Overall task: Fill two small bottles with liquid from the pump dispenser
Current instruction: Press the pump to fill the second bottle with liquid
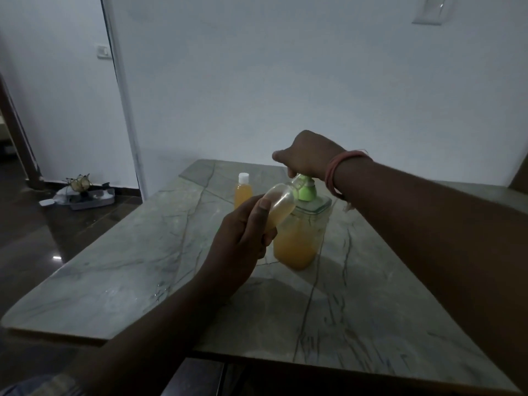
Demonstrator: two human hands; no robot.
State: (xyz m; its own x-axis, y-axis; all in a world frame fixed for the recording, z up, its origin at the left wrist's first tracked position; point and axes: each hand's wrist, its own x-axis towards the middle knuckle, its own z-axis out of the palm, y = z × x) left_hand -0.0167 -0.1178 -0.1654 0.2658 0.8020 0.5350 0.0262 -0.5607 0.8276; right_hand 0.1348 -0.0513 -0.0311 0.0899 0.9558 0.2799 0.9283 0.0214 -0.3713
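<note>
A clear pump dispenser [298, 238] holding orange-yellow liquid stands mid-table, with a green pump head [307, 191]. My right hand [307, 155] rests on top of the pump, its fingers curled over it. My left hand [243, 238] grips a small clear bottle [281, 208], tilted with its open mouth up at the pump's spout and partly filled with the same liquid. Behind them stands a second small bottle [243, 192], upright, full of orange liquid and closed with a white cap.
The marble table [128, 270] reaches to a white wall at the back. Its left and near edges drop to a dark floor. On that floor at far left lies a tray of small items [85, 195].
</note>
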